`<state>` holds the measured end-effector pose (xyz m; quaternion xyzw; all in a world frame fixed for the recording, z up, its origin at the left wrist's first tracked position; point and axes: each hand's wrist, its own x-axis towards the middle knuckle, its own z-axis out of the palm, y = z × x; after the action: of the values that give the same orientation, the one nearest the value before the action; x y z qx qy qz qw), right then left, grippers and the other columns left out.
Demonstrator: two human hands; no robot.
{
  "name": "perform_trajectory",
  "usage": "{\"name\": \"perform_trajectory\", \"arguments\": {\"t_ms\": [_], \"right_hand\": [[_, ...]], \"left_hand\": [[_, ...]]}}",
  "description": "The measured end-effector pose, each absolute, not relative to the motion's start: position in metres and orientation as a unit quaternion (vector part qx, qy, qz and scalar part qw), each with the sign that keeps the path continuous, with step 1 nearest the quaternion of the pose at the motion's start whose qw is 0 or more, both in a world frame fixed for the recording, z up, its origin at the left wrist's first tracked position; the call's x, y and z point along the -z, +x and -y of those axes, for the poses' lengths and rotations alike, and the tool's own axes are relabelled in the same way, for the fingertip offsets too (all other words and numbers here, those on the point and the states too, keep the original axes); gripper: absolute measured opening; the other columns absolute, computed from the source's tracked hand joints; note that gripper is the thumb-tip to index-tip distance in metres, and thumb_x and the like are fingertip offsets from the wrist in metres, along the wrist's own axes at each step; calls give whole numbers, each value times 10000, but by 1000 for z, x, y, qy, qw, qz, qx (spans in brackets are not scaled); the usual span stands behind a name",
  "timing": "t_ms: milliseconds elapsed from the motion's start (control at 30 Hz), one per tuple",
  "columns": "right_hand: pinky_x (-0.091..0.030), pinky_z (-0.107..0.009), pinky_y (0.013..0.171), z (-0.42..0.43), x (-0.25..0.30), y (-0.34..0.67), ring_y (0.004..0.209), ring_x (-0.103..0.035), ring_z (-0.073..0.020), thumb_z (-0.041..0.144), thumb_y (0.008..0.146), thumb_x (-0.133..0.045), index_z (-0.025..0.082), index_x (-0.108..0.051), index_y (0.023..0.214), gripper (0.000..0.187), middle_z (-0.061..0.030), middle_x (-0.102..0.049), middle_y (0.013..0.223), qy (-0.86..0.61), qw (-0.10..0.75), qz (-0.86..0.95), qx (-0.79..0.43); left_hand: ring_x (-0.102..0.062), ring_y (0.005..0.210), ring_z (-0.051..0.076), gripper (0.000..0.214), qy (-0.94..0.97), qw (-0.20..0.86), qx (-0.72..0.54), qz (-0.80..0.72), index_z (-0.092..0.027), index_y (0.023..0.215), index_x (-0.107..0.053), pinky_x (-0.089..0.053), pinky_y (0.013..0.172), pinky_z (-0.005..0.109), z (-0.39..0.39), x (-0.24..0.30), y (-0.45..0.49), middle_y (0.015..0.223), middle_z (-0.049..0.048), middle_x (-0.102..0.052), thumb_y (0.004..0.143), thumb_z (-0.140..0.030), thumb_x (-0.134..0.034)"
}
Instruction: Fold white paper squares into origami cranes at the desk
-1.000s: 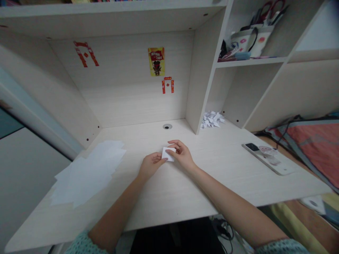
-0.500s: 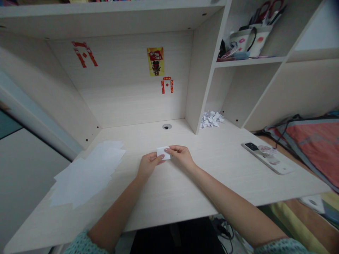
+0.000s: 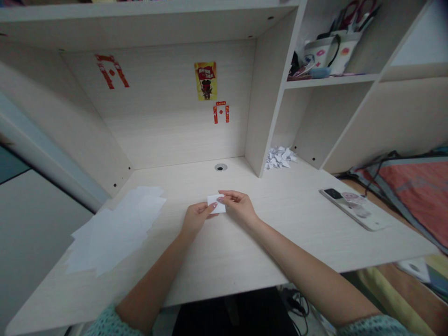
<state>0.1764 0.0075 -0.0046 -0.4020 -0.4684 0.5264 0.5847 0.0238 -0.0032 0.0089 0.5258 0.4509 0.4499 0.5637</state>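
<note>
Because the small piece of white paper (image 3: 216,204) sits between the left hand (image 3: 198,219) and the right hand (image 3: 238,206), both grips are narrow; the fingertips pinch it from two sides, over the pale wooden desk (image 3: 224,266); its longer side seems to run across, from hand to hand; the right hand reaches more over it; loose white paper sheets (image 3: 115,228) lie to the left, and crumpled paper pieces (image 3: 280,158) lie farther ahead, beside the shelf divider (image 3: 259,102).
</note>
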Motion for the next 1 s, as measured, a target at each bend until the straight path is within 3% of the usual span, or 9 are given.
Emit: {"name": "perform_trajectory", "arguments": {"t_ms": [67,667,1000], "right_hand": [[-398,-244,561,-7,4,176,568,-546,-111,335,575,-748,173,-692,925,389,-13,-656,666,-400,590,472,-519],[-407,-249,576,-9,7,178,590,-571,-127,364,586,-740,154,-683,782,293,-43,-673,693,-405,571,485,-524],[-403,-250,601,-10,8,178,632,-572,-130,365,584,-735,170,-701,829,315,-40,-684,742,-406,555,471,-552]], "left_hand": [[-632,799,206,365,525,571,-449,-445,-110,837,-709,-501,836,391,3,-9,24,839,66,-706,622,-405,-708],[-628,773,189,350,552,530,-439,-472,-123,847,-708,-495,759,313,-2,1,21,847,73,-705,662,-418,-670],[-621,751,196,314,572,504,-449,-467,-133,786,-711,-492,713,297,0,-4,23,791,62,-703,675,-421,-651]]}}
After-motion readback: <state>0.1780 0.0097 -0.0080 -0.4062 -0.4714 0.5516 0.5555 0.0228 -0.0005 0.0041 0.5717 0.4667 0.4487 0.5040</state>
